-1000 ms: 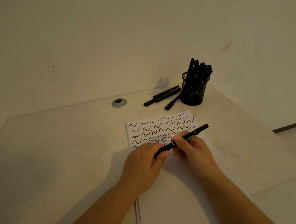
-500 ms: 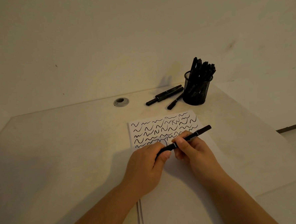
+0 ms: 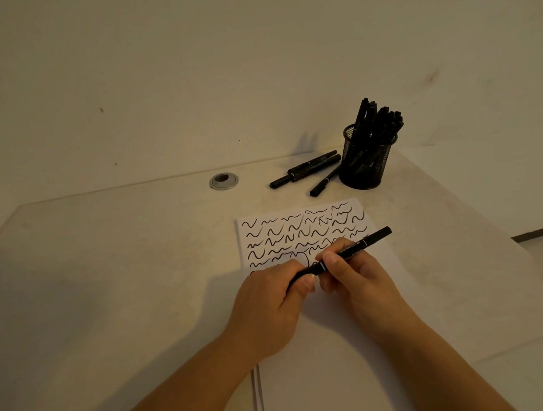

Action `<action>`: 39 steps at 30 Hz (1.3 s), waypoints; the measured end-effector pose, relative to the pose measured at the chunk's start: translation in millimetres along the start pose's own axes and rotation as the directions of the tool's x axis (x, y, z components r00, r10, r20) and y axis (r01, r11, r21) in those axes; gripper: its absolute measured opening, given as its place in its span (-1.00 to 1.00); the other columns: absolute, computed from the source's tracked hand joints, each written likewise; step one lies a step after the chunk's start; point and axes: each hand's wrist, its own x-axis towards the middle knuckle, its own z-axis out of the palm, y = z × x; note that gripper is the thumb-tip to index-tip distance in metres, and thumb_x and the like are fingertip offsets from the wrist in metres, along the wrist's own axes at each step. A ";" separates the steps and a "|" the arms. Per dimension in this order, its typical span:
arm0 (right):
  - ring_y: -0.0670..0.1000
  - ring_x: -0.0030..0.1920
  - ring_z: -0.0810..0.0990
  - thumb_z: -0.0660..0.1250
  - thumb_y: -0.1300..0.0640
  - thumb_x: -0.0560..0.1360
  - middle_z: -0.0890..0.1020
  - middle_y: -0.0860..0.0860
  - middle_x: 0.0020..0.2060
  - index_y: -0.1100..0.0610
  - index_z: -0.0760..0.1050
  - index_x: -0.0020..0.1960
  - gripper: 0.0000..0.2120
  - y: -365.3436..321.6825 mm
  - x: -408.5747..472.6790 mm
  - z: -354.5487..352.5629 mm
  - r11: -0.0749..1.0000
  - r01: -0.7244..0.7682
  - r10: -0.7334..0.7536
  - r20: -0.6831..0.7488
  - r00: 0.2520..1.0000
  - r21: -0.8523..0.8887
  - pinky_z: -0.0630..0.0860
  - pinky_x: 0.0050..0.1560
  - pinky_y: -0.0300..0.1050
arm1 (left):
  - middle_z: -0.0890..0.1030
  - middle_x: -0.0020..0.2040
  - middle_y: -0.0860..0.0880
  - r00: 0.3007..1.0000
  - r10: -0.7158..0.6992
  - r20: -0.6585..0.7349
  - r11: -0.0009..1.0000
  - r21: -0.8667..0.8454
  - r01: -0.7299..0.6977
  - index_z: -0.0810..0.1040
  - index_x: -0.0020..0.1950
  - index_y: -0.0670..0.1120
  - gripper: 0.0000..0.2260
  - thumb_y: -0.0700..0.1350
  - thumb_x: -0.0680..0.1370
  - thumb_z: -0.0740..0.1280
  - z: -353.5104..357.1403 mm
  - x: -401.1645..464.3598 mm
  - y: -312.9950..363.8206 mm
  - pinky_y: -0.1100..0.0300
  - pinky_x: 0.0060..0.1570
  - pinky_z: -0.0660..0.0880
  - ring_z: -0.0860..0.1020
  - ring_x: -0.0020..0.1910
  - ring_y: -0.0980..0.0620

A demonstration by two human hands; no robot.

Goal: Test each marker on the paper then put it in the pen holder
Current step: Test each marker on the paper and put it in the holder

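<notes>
Item under handling: one black marker (image 3: 346,254), held level above the paper (image 3: 297,235), its free end pointing right and away from the person. The right hand (image 3: 360,273) grasps the barrel, thumb on top just right of a white band. The left hand (image 3: 270,304) grasps the near end, fingers curled round it. Whether the cap is being pulled off or pushed on cannot be told; the tip is hidden.

Paper: a white sheet on the desk (image 3: 110,294), its far part covered with several rows of black test squiggles, the lower part under the hands blank. More sheets appear to lie beneath it.

Pen holder (image 3: 364,161): black mesh cup at the far right of the desk, already crowded with upright markers. Three loose markers (image 3: 306,170) lie just left of it, one touching or nearly touching its base.

Progress, as judged: most markers appear tested and stowed. Outstanding are the one in hand and the three loose ones, if untested.

Against the earlier frames: grasp and marker position are essentially unchanged; the hands remain together on the marker, and only the view has shifted slightly. No new mark is discernible.

Also present: a round metal cable grommet (image 3: 223,180) near the desk's back edge.
</notes>
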 end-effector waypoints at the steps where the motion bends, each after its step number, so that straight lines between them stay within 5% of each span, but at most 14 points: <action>1: -0.08 -0.39 0.42 0.27 -0.05 0.43 0.47 -0.06 -0.49 0.01 0.50 -0.24 -0.85 -0.4 0.0 0.9 1.000 0.000 0.000 -0.021 1.000 0.000 0.36 -0.24 -0.20 | 0.36 -0.51 0.14 1.000 0.001 -0.002 1.000 0.008 -0.001 0.52 -0.18 0.01 -0.78 0.05 0.53 0.13 0.2 0.8 -0.2 0.38 -0.43 0.24 0.40 -0.44 0.20; 7: -0.17 -0.48 0.45 0.19 0.10 0.55 0.54 -0.08 -0.52 0.17 0.49 -0.24 -0.76 -6.1 0.4 6.7 0.981 -0.026 -0.010 -0.180 0.984 -0.194 0.39 -0.39 -0.42 | 0.39 -0.45 0.11 0.999 -0.039 -0.026 0.999 -0.029 0.038 0.45 -0.06 0.06 -0.82 0.08 0.53 0.10 1.0 7.2 -2.2 0.33 -0.44 0.20 0.37 -0.46 0.15; 12: -0.19 -0.55 0.38 0.17 -0.03 0.53 0.53 -0.08 -0.58 0.06 0.47 -0.45 -0.59 -15.6 -6.0 8.7 0.900 -0.052 -0.076 -0.274 0.959 -0.433 0.31 -0.45 -0.40 | 0.45 -0.44 0.05 0.982 -0.136 -0.134 0.986 -0.110 0.122 0.39 -0.17 0.07 -0.88 -0.04 0.57 0.18 -8.5 4.9 -5.2 0.23 -0.45 0.28 0.38 -0.48 0.13; 14: -0.17 -0.55 0.37 0.23 -0.03 0.51 0.51 -0.11 -0.55 -0.02 0.47 -0.40 -0.68 -21.0 -10.8 10.2 0.781 0.065 -0.263 -0.232 0.936 -0.621 0.29 -0.46 -0.37 | 0.49 -0.43 0.07 0.974 -0.172 -0.148 0.981 -0.117 0.155 0.40 -0.18 0.07 -0.86 -0.09 0.57 0.21 -13.1 9.2 -4.6 0.33 -0.48 0.28 0.40 -0.49 0.17; 16: -0.18 -0.51 0.36 0.33 0.02 0.46 0.54 -0.16 -0.37 -0.01 0.53 -0.23 -0.90 -32.2 -10.3 9.3 0.464 0.206 -0.476 -0.047 0.878 -0.862 0.26 -0.46 -0.44 | 0.53 -0.41 0.08 0.983 -0.147 -0.109 0.986 -0.088 0.138 0.40 -0.18 0.08 -0.88 -0.07 0.56 0.21 -14.4 13.7 0.6 0.35 -0.48 0.30 0.40 -0.50 0.19; 18: -0.13 -0.40 0.50 0.45 0.10 0.37 0.59 -0.05 -0.19 0.08 0.58 -0.05 -0.83 -42.3 -5.4 6.1 0.238 0.262 -0.512 0.108 0.852 -0.935 0.41 -0.47 -0.35 | 0.55 -0.39 0.10 0.994 -0.080 -0.073 0.996 -0.043 0.077 0.41 -0.15 0.08 -0.91 -0.05 0.55 0.20 -14.6 19.2 9.6 0.36 -0.45 0.32 0.42 -0.48 0.19; 24: -0.01 -0.35 0.57 0.49 0.17 0.34 0.60 0.02 -0.26 0.14 0.60 -0.08 -0.82 -68.4 18.3 -18.4 0.096 0.388 -0.450 0.308 0.839 -0.917 0.52 -0.47 -0.18 | 0.52 -0.39 0.14 0.991 0.091 -0.095 0.995 0.053 -0.087 0.39 -0.11 0.07 -0.92 0.01 0.56 0.16 -27.7 51.5 36.6 0.24 -0.36 0.41 0.50 -0.35 0.15; 27: 0.00 -0.34 0.56 0.42 0.19 0.41 0.59 0.03 -0.21 0.17 0.56 -0.03 -0.85 -75.8 30.7 -30.9 0.124 0.369 -0.425 0.287 0.858 -0.921 0.54 -0.42 -0.15 | 0.53 -0.36 0.17 0.979 0.165 -0.118 0.986 0.044 -0.161 0.39 -0.03 0.10 -0.82 0.15 0.56 0.08 -27.8 68.4 47.0 0.32 -0.35 0.42 0.53 -0.31 0.20; 31: 0.00 -0.26 0.53 0.23 0.13 0.53 0.52 -0.03 -0.14 0.13 0.41 0.09 -0.85 -84.0 57.4 -56.9 0.342 0.138 -0.429 -0.024 0.903 -0.930 0.48 -0.31 -0.15 | 0.59 -0.30 0.13 0.986 0.085 -0.141 0.995 -0.032 -0.091 0.40 0.15 0.05 -0.68 0.18 0.57 0.02 -22.9 96.7 40.1 0.17 -0.21 0.52 0.56 -0.28 0.20; 35: -0.10 -0.27 0.54 0.25 0.16 0.52 0.52 -0.14 -0.24 0.06 0.30 0.08 -0.82 -104.1 83.3 -91.2 0.599 0.070 -0.473 -0.282 0.835 -0.798 0.40 -0.40 -0.36 | 0.59 -0.12 0.12 0.997 -0.071 -0.010 0.968 0.239 0.071 0.44 0.10 0.05 -0.81 0.07 0.58 0.12 -11.5 133.6 9.7 0.24 -0.28 0.43 0.49 -0.28 0.21; 39: -0.23 -0.33 0.54 0.28 0.18 0.49 0.53 -0.18 -0.27 0.01 0.27 0.21 -0.66 -122.3 103.3 -108.9 0.685 0.156 -0.540 -0.352 0.765 -0.712 0.37 -0.40 -0.51 | 0.57 0.00 0.07 0.986 -0.155 0.056 0.898 0.424 0.117 0.45 0.12 0.03 -0.79 0.08 0.56 0.17 5.8 161.6 -17.0 0.20 -0.17 0.43 0.51 -0.13 0.11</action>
